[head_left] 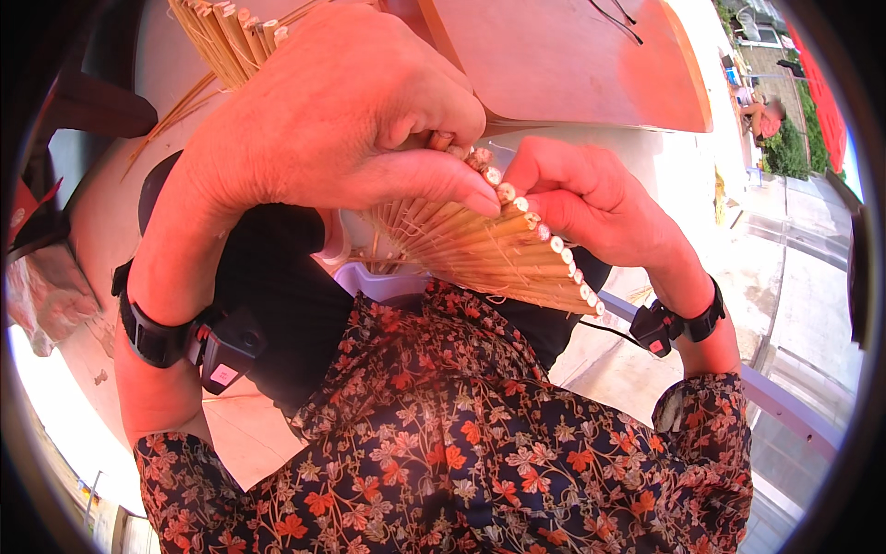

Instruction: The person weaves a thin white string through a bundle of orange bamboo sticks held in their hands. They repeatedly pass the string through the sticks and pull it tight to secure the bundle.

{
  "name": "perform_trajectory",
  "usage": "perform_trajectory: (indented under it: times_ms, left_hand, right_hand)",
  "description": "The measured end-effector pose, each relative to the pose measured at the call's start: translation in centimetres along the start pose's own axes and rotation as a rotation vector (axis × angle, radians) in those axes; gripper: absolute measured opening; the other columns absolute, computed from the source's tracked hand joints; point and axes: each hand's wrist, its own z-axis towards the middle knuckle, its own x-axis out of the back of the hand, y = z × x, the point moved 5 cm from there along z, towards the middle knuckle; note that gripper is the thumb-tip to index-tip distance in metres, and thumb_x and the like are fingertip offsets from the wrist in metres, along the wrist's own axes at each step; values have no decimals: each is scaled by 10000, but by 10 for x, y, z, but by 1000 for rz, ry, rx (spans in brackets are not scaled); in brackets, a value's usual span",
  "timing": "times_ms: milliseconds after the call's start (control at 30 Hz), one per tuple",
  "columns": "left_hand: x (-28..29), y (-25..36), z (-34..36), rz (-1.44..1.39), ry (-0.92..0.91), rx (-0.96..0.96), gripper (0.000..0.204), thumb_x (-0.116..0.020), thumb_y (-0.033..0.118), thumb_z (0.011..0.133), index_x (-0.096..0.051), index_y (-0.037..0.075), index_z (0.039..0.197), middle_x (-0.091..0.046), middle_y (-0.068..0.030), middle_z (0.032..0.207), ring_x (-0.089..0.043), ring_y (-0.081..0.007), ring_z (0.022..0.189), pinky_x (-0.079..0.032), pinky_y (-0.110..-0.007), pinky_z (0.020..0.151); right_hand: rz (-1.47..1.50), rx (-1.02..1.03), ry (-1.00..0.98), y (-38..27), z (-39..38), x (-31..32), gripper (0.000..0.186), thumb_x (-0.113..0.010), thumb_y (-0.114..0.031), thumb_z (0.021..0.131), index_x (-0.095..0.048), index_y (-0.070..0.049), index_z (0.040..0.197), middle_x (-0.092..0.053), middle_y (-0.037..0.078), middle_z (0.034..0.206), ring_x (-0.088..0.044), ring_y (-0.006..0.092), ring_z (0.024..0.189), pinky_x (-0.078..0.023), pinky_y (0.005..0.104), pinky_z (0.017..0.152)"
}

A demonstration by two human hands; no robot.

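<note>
A fan-shaped panel of pale plant stalks [480, 249], laid side by side and bound with thread, is held above my lap. Its cut round ends form a slanting row toward the right. My left hand [341, 120] grips the panel's upper edge, with the thumb across the stalk ends and the fingers curled behind. Close beside that thumb, my right hand [600, 198] is closed in a pinch at the same row of ends. Whatever lies between its fingertips is too small to make out.
Another bundle of stalks [231, 37] stands at the far left. Beyond my hands is a smooth-topped table or stool [572, 65] with a thin dark item [616, 20] on it. Below the panel sits a pale purple tub [369, 282]. A person [764, 120] is far off at right.
</note>
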Motion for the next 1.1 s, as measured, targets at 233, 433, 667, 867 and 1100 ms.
perform_trajectory:
  times_ms: [233, 433, 667, 867, 1100]
  left_hand:
    - [-2, 0, 0, -16, -19, 38, 368, -836, 382, 735, -662, 58, 742, -580, -66, 651, -587, -285, 623, -405, -379, 535]
    - [-5, 3, -2, -61, -6, 14, 352, -837, 373, 738, -670, 63, 748, -578, -65, 652, -590, -279, 630, -412, -379, 547]
    - [-6, 4, -1, -17, -25, -3, 345, -827, 375, 750, -656, 76, 735, -528, -59, 633, -558, -285, 630, -389, -394, 558]
    - [-7, 3, 0, -12, -39, -60, 358, -823, 389, 750, -653, 75, 736, -523, -47, 631, -557, -289, 637, -394, -400, 571]
    - [-6, 19, 6, -106, 128, -92, 355, -827, 385, 744, -660, 72, 737, -527, -42, 625, -560, -273, 629, -391, -395, 560]
  right_hand:
    - [14, 45, 5, 5, 2, 1, 105, -579, 1, 951, -675, -3, 994, -605, -14, 828, -522, 60, 776, -439, 239, 703]
    - [9, 23, -83, 3, 1, 4, 131, -576, 19, 940, -687, 5, 1007, -632, 4, 861, -542, 59, 804, -452, 239, 731]
    - [-119, 130, -26, 4, -3, 4, 137, -591, 14, 925, -699, -5, 1007, -657, 54, 870, -597, 125, 790, -480, 279, 728]
    - [-246, 237, 4, -2, 2, 5, 117, -601, 3, 913, -694, -15, 982, -634, 77, 831, -600, 174, 764, -483, 295, 694]
    - [-219, 143, -6, -2, -4, 0, 61, -611, -6, 907, -649, -32, 947, -608, 65, 801, -570, 169, 711, -463, 302, 658]
